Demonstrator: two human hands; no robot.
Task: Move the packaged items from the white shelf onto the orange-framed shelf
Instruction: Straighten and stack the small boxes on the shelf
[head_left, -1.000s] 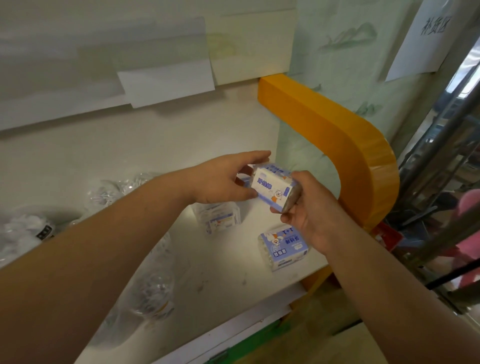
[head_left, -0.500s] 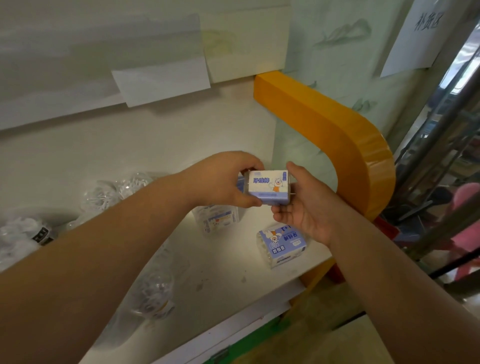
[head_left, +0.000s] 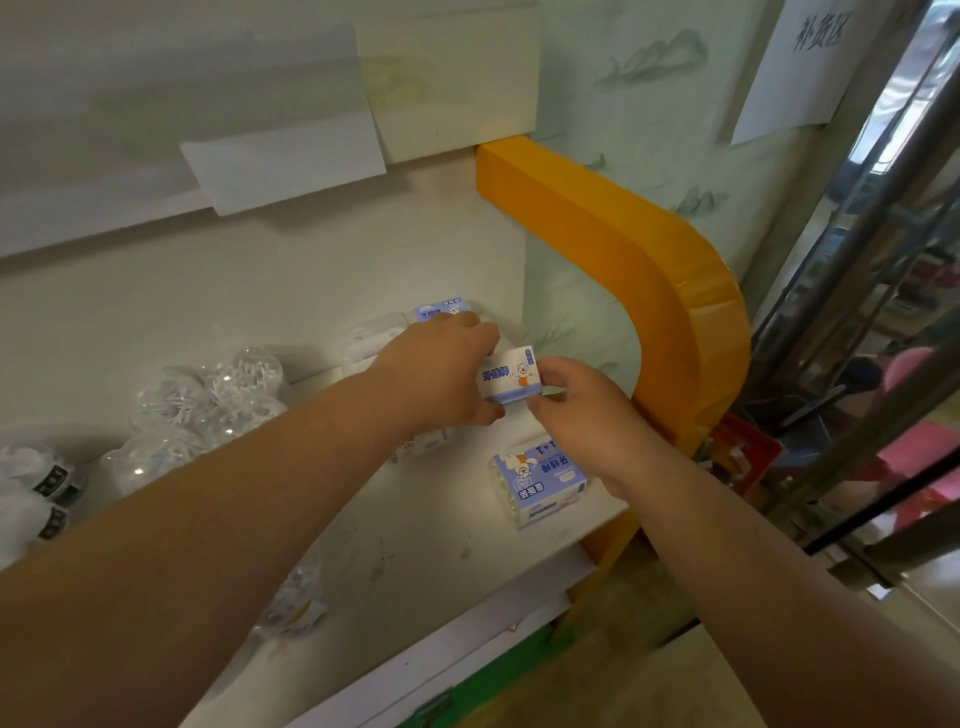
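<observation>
Head view: both hands pinch one small blue-and-white pack (head_left: 511, 381) at frame centre, left hand (head_left: 441, 374) on its left end, right hand (head_left: 582, 410) on its right end. Likely two-handed to square it, label up, before setting it down. It hangs above the shelf board (head_left: 415, 530) inside the orange frame (head_left: 649, 270). A matching pack (head_left: 537, 480) lies below right, another (head_left: 441, 310) sits behind; clear bagged items (head_left: 208, 405) fill the left.
</observation>
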